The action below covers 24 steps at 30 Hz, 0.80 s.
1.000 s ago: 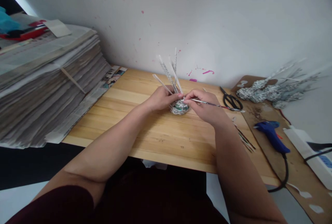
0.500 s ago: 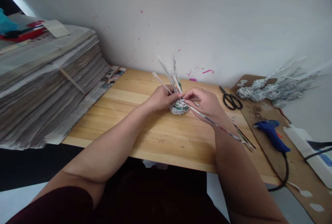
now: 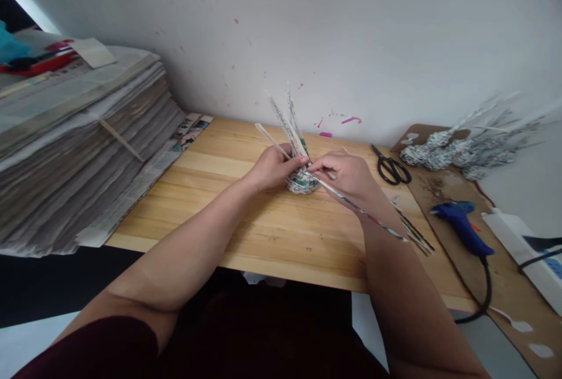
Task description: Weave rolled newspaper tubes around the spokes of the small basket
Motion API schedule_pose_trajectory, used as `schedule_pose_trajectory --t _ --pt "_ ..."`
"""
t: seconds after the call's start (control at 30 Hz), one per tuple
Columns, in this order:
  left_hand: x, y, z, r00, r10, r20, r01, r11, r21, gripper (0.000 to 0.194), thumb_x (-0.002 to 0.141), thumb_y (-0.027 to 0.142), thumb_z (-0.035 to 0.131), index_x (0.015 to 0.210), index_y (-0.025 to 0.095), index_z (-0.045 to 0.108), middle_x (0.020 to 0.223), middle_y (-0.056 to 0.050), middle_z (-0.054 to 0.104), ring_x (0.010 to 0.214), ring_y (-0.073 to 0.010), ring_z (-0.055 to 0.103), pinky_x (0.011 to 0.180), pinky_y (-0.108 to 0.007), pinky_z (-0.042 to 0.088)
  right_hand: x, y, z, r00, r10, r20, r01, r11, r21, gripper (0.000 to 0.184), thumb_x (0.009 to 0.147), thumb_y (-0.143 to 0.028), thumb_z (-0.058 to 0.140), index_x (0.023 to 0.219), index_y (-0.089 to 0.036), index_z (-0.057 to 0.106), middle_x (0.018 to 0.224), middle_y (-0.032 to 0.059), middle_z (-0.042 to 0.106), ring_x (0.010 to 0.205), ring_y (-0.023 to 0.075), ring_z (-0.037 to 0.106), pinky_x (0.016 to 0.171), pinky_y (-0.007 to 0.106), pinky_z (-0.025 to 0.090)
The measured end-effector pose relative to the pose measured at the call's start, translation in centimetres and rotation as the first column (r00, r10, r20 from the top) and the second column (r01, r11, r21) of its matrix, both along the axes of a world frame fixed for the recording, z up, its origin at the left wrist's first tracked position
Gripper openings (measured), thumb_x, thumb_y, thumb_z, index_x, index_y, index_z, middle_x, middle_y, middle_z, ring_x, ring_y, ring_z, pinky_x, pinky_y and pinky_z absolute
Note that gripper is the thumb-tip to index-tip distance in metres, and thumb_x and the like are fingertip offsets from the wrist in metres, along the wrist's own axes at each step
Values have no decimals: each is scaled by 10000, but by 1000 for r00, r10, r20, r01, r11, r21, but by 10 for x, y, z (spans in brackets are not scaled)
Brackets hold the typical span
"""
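Observation:
A small woven newspaper basket [image 3: 302,184] rests on the wooden table, with several rolled-paper stakes [image 3: 281,115] rising from it and leaning left. My left hand [image 3: 276,167] grips its left side, thumb pressed near the woven edge. On the other side my right hand [image 3: 345,174] pinches a long rolled paper strip [image 3: 364,212] close to the weave. The strip's free end trails down to the right across my forearm. The fingers partly hide the basket's upper edge.
Black scissors [image 3: 390,169] lie to the right, near loose paper sticks [image 3: 413,229]. Beyond are a blue glue gun [image 3: 465,229], a white power strip [image 3: 527,256] and more woven paper pieces [image 3: 456,147]. At left stands a tall newspaper stack [image 3: 88,150].
My right fingers have shifted slightly left and the strip's position has changed a little. The stakes lean slightly further left. My left hand keeps its hold on the basket.

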<state>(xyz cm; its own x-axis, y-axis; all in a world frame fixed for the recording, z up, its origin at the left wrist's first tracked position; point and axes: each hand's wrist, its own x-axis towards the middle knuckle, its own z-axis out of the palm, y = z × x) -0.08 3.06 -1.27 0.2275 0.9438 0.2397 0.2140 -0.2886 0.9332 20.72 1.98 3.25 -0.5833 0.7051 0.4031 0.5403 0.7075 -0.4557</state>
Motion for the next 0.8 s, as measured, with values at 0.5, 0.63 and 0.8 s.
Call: schedule_pose_trajectory --t 0.5,0.63,0.8 --pt "4 -1 1 994 102 -25 -100 992 71 234 866 378 671 883 144 663 812 -37 694 758 -169 616 681 -268 465 -1 -6 5 1000 -15 27 16 999 -28 202 868 -155 621 983 -203 780 1026 85 758 961 231 677 859 347 493" --pt "4 -1 -1 998 53 40 -55 997 58 209 870 353 665 903 147 669 846 -42 713 784 -171 629 718 -273 486 -3 -11 11 998 -51 47 55 996 -73 191 875 -134 595 944 -204 758 941 65 736 880 211 649 801 326 462" --pt "4 1 -3 997 25 74 -28 999 43 244 852 383 700 915 149 670 834 -36 704 762 -158 616 708 -270 479 -5 -8 4 999 -26 35 27 999 -29 196 884 -124 575 864 -215 747 887 48 737 867 206 648 801 322 447"
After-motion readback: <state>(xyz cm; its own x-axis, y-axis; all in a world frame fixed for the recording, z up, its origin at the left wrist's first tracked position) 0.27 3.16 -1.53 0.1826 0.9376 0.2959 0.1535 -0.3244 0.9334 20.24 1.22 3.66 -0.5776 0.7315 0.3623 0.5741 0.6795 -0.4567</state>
